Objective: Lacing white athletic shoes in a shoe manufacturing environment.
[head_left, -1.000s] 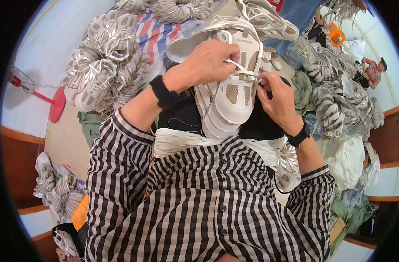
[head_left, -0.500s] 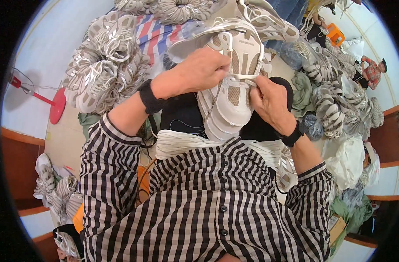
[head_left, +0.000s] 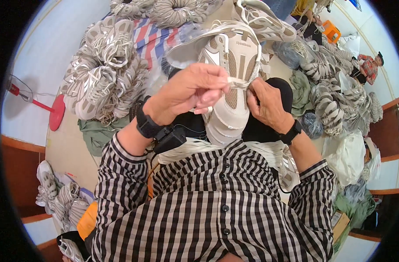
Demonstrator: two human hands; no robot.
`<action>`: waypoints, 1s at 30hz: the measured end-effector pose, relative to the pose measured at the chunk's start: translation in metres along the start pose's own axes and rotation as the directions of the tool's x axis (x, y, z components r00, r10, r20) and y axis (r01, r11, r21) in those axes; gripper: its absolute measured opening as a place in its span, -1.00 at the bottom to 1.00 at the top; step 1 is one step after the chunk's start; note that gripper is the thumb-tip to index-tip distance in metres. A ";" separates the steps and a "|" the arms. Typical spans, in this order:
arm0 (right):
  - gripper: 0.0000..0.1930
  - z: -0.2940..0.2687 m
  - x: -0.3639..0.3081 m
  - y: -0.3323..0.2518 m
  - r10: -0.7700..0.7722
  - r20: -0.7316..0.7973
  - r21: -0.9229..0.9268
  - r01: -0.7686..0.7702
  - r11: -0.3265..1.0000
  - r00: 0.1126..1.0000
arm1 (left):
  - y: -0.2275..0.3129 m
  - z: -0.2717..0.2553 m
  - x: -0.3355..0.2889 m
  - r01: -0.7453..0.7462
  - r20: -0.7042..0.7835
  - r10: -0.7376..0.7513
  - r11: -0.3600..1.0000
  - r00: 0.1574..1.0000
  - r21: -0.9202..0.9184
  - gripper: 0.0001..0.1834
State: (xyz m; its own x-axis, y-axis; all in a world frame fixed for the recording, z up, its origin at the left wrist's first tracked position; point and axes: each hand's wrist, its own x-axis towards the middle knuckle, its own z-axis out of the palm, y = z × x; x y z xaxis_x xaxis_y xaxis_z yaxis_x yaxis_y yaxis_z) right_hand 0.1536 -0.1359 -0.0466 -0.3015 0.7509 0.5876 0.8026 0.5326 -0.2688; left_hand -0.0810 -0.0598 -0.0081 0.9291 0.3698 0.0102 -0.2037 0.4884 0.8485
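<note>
A stack of beige shoe uppers (head_left: 229, 117) with mesh panels rests on my lap, toes toward me. Across the top one runs a whitish shoelace (head_left: 239, 83). My left hand (head_left: 191, 91) pinches the lace between thumb and fingertips at the upper's left side, its other fingers curled. On the opposite side my right hand (head_left: 269, 102) is closed on the lace close to the eyelets, its knuckles near the mesh. A hank of white laces (head_left: 188, 147) lies across my lap, partly under the toes.
Coiled bundles of uppers (head_left: 105, 65) are heaped at the left, more bundles (head_left: 328, 102) at the right. A striped sheet (head_left: 153, 38) lies beyond. A red stand base (head_left: 57, 112) is far left. Another person (head_left: 369, 69) is at the far right, near an orange stool (head_left: 331, 31).
My left hand has rolled over, showing its fingers, and come slightly lower and left while holding lace. My right hand stays by the upper's right side. The view has shifted a little.
</note>
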 end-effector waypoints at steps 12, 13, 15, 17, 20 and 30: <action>-0.90 -0.024 0.014 0.005 0.320 -0.026 0.348 -0.292 0.891 0.947 | 0.031 -0.054 0.025 0.005 -0.162 0.441 0.336 0.883 0.942 -0.80; -0.89 -0.026 0.017 0.006 0.336 -0.050 0.375 -0.294 0.879 0.941 | 0.033 -0.053 0.026 -0.049 -0.074 0.483 0.238 0.872 0.970 -0.82; -0.87 -0.030 0.020 0.006 0.366 -0.013 0.401 -0.331 0.855 0.931 | 0.039 -0.052 0.026 0.006 -0.114 0.453 0.234 0.884 0.972 -0.83; -0.87 -0.031 0.023 0.008 0.247 0.022 0.314 -0.242 0.918 0.969 | 0.044 -0.050 0.026 0.014 -0.109 0.392 0.239 0.914 0.971 -0.83; -0.88 -0.029 0.024 0.008 0.215 0.089 0.265 -0.231 0.936 0.973 | 0.045 -0.046 0.024 0.040 -0.139 0.322 0.294 0.937 0.955 -0.84; -0.94 -0.038 0.027 0.032 0.375 0.393 0.709 -0.536 0.459 0.840 | 0.058 -0.035 0.010 0.166 -0.288 0.239 0.427 0.927 0.889 -0.85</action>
State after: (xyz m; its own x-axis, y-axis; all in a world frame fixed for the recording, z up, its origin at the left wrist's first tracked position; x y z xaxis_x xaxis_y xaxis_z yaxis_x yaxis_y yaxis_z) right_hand 0.1905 -0.1137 -0.0107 -0.1547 0.9836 0.0929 0.1652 0.1185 -0.9791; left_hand -0.0940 0.0001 0.0226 0.7239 0.6874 0.0595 0.3418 -0.4323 0.8345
